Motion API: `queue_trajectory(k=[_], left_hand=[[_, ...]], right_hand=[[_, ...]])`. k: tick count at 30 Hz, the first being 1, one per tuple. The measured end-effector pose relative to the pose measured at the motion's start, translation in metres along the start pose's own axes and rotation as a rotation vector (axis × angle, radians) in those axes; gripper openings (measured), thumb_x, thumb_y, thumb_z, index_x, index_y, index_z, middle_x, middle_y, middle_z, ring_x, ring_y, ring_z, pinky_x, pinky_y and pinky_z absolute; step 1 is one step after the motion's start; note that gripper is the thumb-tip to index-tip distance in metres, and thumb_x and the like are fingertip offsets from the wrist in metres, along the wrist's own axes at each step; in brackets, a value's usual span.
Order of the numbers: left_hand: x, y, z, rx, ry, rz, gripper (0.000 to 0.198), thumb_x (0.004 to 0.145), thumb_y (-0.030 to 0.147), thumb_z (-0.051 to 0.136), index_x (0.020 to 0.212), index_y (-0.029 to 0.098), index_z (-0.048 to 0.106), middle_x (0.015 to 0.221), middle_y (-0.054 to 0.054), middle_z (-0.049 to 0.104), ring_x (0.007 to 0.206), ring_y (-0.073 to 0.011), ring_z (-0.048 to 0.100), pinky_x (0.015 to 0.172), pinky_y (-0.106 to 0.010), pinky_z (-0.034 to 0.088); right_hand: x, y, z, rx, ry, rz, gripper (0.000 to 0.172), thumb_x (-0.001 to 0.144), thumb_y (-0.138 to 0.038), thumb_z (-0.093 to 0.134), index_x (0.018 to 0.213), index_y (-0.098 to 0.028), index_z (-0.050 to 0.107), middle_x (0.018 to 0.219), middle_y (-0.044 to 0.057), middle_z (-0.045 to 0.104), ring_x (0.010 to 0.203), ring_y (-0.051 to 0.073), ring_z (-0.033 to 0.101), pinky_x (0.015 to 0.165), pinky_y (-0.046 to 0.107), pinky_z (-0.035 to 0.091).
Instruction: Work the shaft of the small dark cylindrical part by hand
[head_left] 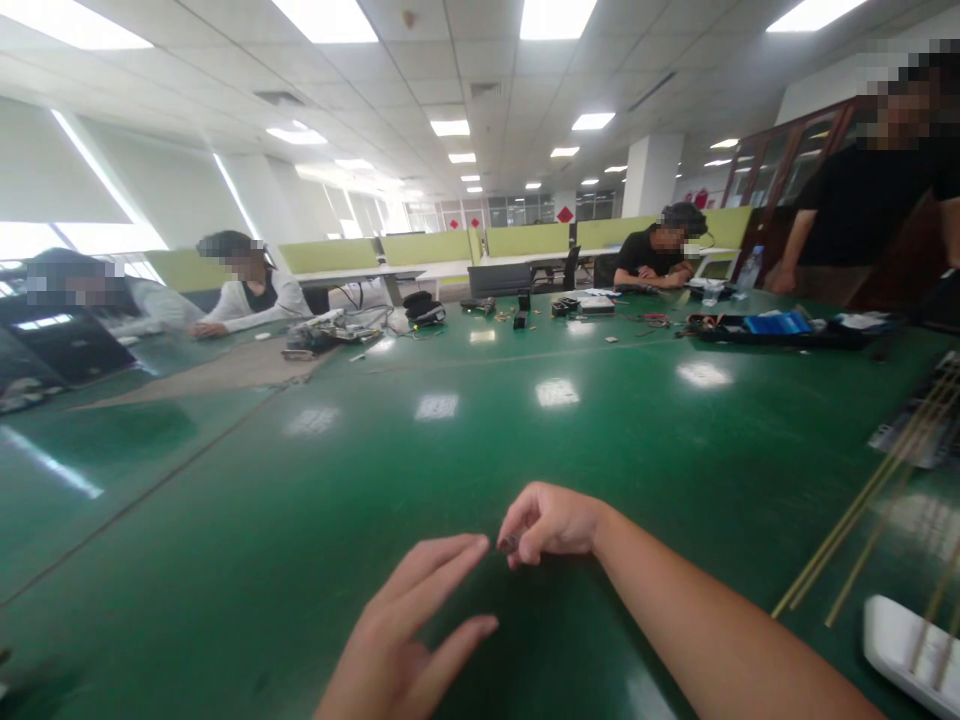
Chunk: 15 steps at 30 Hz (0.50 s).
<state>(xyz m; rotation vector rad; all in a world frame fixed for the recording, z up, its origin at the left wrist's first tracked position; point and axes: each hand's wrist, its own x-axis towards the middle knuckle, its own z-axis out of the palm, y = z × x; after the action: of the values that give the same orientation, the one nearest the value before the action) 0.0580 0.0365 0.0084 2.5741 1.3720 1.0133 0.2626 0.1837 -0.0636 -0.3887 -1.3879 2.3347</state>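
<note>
Something small and dark [510,543], too blurred to identify, sits pinched between the thumb and curled fingers of the right hand [551,522], low over the green table [315,520]. That hand is closed tight around the piece, its forearm running back toward the lower right corner of the view. The left hand [401,640] lies just beside it, fingers spread and stretched out flat, the longest fingertip almost touching the pinched piece; it holds nothing.

Around both hands the tabletop is bare and glossy, with wide open room ahead and to the left. To the right, well apart from the hands, thin brass-coloured rods [862,500] lie slanted across the surface, and a white flat object [896,640] sits near the lower right edge.

Farther off, across the table, scattered tools and parts [525,310] lie near the far edge, where a seated person in white [255,295], a seated person in black [656,255] and a standing person [862,220] are placed.
</note>
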Motion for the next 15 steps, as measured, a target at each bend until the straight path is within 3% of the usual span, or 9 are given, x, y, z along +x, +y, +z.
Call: queue_trajectory(k=[3,6,11,15], left_hand=[[0.031,0.009,0.027,-0.214,0.001,0.044,0.032,0.093,0.027,0.063,0.123,0.037,0.062,0.115,0.002,0.067,0.103,-0.014,0.062,0.089,-0.022,0.054],[0.038,0.009,0.038,-0.331,0.046,0.043,0.024,0.092,0.019,0.063,0.108,0.035,0.069,0.102,0.004,0.07,0.095,-0.0127,0.061,0.084,-0.022,0.053],[0.033,0.003,0.038,-0.371,0.067,-0.067,0.027,0.091,0.019,0.065,0.114,0.033,0.067,0.101,0.002,0.068,0.095,-0.0118,0.063,0.082,-0.019,0.053],[0.028,0.005,0.029,-0.301,0.094,0.003,0.019,0.093,0.021,0.063,0.106,0.033,0.069,0.099,0.004,0.07,0.095,-0.0112,0.064,0.084,-0.018,0.053]], right_hand=[[0.001,0.0,0.0,-0.012,-0.064,0.026,0.037,0.044,-0.02,0.094,0.074,-0.01,0.074,0.065,0.002,0.07,0.054,0.01,0.063,0.049,0.018,0.044],[0.002,0.0,0.0,-0.01,-0.089,0.014,0.035,0.045,-0.022,0.094,0.07,-0.01,0.072,0.061,0.0,0.068,0.051,0.008,0.059,0.049,0.018,0.043],[0.003,-0.001,0.002,-0.028,-0.111,0.01,0.034,0.048,-0.022,0.093,0.073,-0.01,0.073,0.063,0.0,0.068,0.05,0.007,0.057,0.048,0.018,0.042],[0.003,0.001,0.004,-0.042,-0.143,0.038,0.039,0.05,-0.022,0.093,0.082,-0.01,0.075,0.068,0.002,0.07,0.053,0.009,0.059,0.051,0.02,0.045]])
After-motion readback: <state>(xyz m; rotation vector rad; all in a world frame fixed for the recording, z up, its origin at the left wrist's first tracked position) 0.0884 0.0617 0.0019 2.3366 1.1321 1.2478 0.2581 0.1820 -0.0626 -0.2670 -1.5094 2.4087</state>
